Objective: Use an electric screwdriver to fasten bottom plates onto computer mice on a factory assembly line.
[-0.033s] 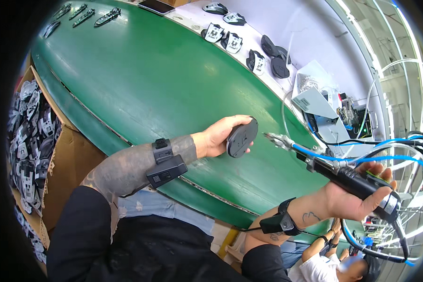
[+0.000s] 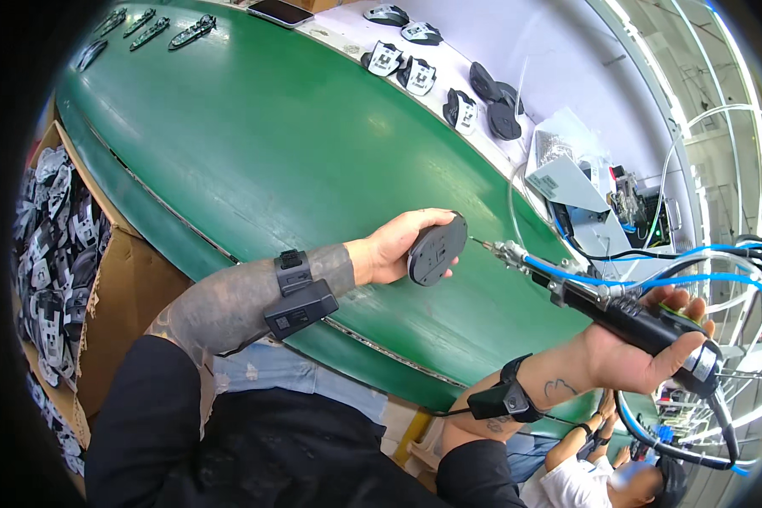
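My left hand (image 2: pixel 389 247) holds a dark grey oval mouse base (image 2: pixel 437 248) on edge above the green conveyor belt (image 2: pixel 271 144), its flat face turned to the right. My right hand (image 2: pixel 643 360) grips a black powered screwdriver (image 2: pixel 622 315) fed by blue and clear hoses. The screwdriver's thin metal tip (image 2: pixel 485 245) points left and sits just short of the base's face. Black bands are strapped on both wrists.
A cardboard box (image 2: pixel 118 279) of black and white plastic parts stands at my left. Several mouse shells (image 2: pixel 474 85) lie on the white bench beyond the belt, beside a grey device with cables (image 2: pixel 567 186). Another person's arm and head (image 2: pixel 593 474) show at lower right.
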`<action>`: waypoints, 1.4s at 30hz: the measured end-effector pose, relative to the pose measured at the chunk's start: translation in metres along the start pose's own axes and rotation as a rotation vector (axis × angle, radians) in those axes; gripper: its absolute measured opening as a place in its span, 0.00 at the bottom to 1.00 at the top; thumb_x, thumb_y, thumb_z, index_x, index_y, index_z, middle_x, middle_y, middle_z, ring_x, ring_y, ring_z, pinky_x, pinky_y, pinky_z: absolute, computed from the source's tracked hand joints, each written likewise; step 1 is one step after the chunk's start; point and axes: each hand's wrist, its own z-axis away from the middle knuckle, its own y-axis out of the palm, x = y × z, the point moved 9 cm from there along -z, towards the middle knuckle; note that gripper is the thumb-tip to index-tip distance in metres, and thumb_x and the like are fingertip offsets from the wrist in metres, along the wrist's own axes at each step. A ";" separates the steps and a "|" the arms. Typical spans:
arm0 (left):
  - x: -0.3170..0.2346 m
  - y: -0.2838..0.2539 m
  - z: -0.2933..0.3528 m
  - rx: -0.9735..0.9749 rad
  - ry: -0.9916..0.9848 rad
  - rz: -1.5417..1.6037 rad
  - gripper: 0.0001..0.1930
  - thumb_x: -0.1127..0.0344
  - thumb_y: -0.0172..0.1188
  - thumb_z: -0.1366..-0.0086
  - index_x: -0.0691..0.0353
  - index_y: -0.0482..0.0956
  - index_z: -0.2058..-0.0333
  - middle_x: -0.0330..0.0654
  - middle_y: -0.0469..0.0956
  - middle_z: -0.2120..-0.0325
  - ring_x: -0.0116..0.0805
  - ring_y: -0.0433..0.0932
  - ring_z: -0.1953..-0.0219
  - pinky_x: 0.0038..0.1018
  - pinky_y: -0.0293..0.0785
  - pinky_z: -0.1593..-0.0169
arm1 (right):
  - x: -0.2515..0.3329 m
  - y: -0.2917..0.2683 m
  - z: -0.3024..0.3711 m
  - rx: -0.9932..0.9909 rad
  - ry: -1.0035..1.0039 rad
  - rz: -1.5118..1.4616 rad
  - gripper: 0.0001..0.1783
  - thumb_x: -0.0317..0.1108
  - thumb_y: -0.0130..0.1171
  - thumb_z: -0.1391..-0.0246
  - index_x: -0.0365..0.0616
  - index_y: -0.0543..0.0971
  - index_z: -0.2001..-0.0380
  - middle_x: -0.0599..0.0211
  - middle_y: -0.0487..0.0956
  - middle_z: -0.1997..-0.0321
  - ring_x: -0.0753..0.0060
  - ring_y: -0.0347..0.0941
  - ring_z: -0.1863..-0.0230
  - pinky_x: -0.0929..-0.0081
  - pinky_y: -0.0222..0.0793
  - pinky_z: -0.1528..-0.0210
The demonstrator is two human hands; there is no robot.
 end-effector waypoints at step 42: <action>-0.059 -0.007 0.011 -0.055 0.361 0.110 0.19 0.61 0.52 0.41 0.57 0.67 0.52 0.44 0.70 0.62 0.38 0.76 0.63 0.35 0.77 0.59 | 0.017 0.017 0.022 0.027 -0.030 0.042 0.24 0.45 0.57 0.48 0.37 0.68 0.57 0.60 0.72 0.58 0.67 0.71 0.58 0.74 0.67 0.51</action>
